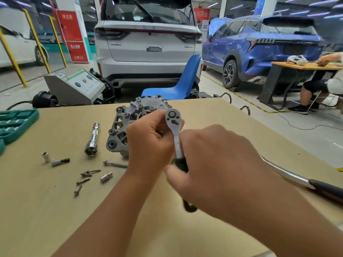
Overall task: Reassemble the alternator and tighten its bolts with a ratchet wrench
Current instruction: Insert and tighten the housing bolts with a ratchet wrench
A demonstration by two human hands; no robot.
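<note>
A grey alternator lies on the tan table, partly hidden behind my hands. A chrome ratchet wrench with a black grip is held above it, head up. My left hand grips the wrench just below its head. My right hand is blurred and wraps the black handle lower down. A long bolt lies left of my left wrist, with several short screws nearby.
A large socket on an extension, small sockets and a bit adapter lie at the left. A green tool case sits at the left edge. A long breaker bar lies at the right. A blue chair stands behind the table.
</note>
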